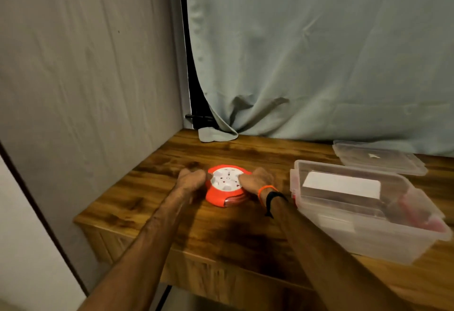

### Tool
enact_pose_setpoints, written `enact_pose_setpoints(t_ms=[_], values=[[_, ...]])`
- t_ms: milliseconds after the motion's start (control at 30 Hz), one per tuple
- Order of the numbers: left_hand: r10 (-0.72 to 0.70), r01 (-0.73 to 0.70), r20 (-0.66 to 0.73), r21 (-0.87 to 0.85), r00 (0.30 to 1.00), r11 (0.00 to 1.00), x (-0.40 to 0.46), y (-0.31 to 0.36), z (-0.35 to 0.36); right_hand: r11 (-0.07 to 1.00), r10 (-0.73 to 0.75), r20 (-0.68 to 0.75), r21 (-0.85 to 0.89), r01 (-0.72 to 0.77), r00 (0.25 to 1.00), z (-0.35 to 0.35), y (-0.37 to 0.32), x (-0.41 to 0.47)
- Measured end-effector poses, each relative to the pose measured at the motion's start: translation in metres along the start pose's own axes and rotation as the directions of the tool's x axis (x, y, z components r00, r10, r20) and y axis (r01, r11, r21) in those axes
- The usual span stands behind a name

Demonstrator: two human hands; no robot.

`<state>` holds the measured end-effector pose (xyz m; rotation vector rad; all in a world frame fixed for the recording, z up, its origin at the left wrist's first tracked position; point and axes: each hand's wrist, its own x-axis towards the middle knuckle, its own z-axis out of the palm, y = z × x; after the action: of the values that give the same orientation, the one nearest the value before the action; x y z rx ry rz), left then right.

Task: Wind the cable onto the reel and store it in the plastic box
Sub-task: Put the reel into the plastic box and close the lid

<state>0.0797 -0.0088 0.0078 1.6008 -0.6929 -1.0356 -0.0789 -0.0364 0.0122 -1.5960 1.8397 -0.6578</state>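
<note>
Left hand [192, 179], right hand [255, 180] grip reel [226, 185] (mid-table); plastic box [368, 214] just right.

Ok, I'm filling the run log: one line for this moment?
stage: reel on table | left hand: grips reel | right hand: grips reel | cable: wound | box: open, right of reel | lid: off

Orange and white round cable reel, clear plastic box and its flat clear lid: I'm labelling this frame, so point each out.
Orange and white round cable reel [227, 178]: head view, white socket face.
Clear plastic box [368, 242]: head view, near side wall.
Flat clear lid [383, 160]: head view, middle of its top.
</note>
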Motion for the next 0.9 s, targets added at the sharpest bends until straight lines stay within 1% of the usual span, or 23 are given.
enact_pose_setpoints(t_ms=[100,267,333,400,533,600,700,800,867,900], values=[[-0.023,0.022,0.024,0.033,0.999,0.999,0.013,-0.002,0.006,0.995,0.068,-0.003,0.075,-0.067,0.998,0.008,0.009,0.012],[-0.013,0.013,0.002,0.061,1.000,0.998,0.022,-0.006,0.014,0.961,0.117,0.010,0.249,-0.116,0.993,0.011,0.010,0.028],[-0.015,0.015,-0.010,0.066,1.000,0.998,0.030,-0.011,0.012,0.934,0.145,0.020,0.328,-0.144,0.989,0.012,0.011,0.033],[-0.008,0.010,-0.028,0.064,1.000,0.998,0.038,-0.017,0.009,0.899,0.159,0.059,0.404,-0.170,0.985,0.012,0.010,0.036],[0.026,-0.026,-0.074,0.003,0.997,1.000,0.017,-0.005,0.002,0.788,0.179,0.153,0.569,-0.235,0.972,0.006,0.004,0.033],[0.062,-0.066,-0.084,-0.045,0.995,0.997,0.012,0.004,-0.004,0.749,0.162,0.184,0.617,-0.242,0.970,-0.001,-0.003,0.029],[0.125,-0.132,-0.116,-0.057,0.985,0.990,0.003,0.024,-0.012,0.671,0.117,0.216,0.703,-0.237,0.969,-0.017,-0.018,0.020],[0.168,-0.178,-0.086,-0.125,0.982,0.976,-0.013,0.047,-0.015,0.610,0.026,0.286,0.755,-0.242,0.958,-0.037,-0.031,0.009],[0.206,-0.211,-0.046,-0.162,0.977,0.964,-0.025,0.058,-0.012,0.578,-0.034,0.264,0.792,-0.196,0.964,-0.053,-0.037,-0.001],[0.228,-0.226,-0.009,-0.180,0.974,0.957,-0.035,0.066,-0.008,0.562,-0.049,0.214,0.813,-0.150,0.976,-0.067,-0.039,-0.007]])
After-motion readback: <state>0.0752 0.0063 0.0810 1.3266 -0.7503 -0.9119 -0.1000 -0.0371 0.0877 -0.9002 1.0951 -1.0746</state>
